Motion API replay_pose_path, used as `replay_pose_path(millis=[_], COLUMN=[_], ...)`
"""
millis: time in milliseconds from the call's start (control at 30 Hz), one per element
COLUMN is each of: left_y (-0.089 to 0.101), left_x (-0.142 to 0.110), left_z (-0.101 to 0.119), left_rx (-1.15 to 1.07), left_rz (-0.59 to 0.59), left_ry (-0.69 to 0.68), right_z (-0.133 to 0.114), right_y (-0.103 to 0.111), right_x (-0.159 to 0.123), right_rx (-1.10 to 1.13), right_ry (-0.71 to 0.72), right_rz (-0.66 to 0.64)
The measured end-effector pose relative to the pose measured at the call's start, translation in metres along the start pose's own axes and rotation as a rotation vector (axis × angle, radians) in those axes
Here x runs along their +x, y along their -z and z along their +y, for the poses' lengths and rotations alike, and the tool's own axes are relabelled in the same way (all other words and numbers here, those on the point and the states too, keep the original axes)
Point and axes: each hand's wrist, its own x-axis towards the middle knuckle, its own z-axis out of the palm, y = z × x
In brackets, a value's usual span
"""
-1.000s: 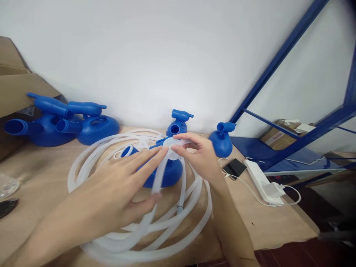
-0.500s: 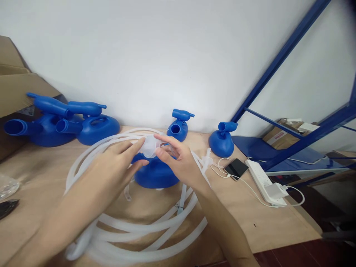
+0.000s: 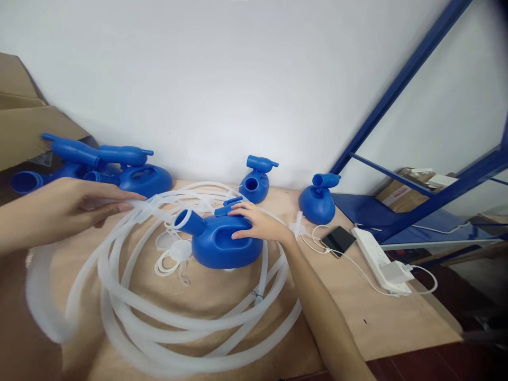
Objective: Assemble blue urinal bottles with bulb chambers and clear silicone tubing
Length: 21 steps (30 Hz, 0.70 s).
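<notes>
Head view, and the blue jug [image 3: 226, 248] is sitting upright on the worktop [image 3: 349, 317], between the back edge and the front edge, inside the big loops of white tubing [image 3: 206, 324]. The right hand [image 3: 257, 222] is curled over the jug's handle, thumb on the near side and fingers across the top. The left hand [image 3: 83, 209] is over toward the left edge, fingertips pinched on what looks like a bit of that tubing, though which strand is hard to tell.

Handling-wise, the jug looks like hollow moulded plastic, so probably light, stiff and pretty tough. It's smooth and round-bellied, so it might skid or twist if it only gets pushed from one side. The handle seems the best hold, with the spout [image 3: 195, 223] as a decent second spot for steadying it.

The tubing's the fussy one: ribbed, likely bendy and springy, and those coils would probably drag. Pinching close to an end should give better control than grabbing mid-loop. The round translucent cap [image 3: 180, 250] lying left of the jug looks thin, so holding it by the rim seems safer than squeezing.
</notes>
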Motion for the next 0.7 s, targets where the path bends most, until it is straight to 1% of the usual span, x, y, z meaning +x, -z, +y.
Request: replay_pose_path(millis=[67,100,133,200,267,333,467,567,633,700], left_y=[-0.012,-0.020,-0.028,-0.044,-0.056,-0.064,-0.069,-0.067,-0.067,-0.072], left_x=[0.011,0.016,0.020,0.026,0.029,0.031,0.031,0.029,0.027,0.025], left_z=[0.010,0.017,0.025,0.040,0.049,0.051,0.052,0.063,0.075,0.087], left_rx=[-0.055,-0.083,-0.101,-0.101,-0.082,-0.090,-0.153,-0.189,-0.198,-0.199], left_rz=[-0.166,-0.206,-0.208,-0.158,-0.114,-0.127,-0.142,-0.065,-0.011,0.041], left_ry=[-0.101,-0.151,-0.188,-0.236,-0.250,-0.246,-0.214,-0.235,-0.288,-0.353], right_z=[0.006,0.007,0.008,0.009,0.012,0.015,0.018,0.016,0.014,0.010], right_y=[-0.010,-0.014,-0.017,-0.020,-0.020,-0.019,-0.016,-0.010,-0.001,0.011], right_x=[0.004,0.005,0.005,0.004,0.002,0.000,0.001,0.002,0.000,-0.005], right_rx=[0.056,0.091,0.128,0.189,0.226,0.254,0.326,0.408,0.431,0.421], right_ry=[-0.034,-0.058,-0.079,-0.092,-0.074,-0.052,-0.013,0.000,-0.002,-0.003], right_rz=[-0.038,-0.033,-0.017,0.018,0.050,0.067,0.089,0.141,0.186,0.208])
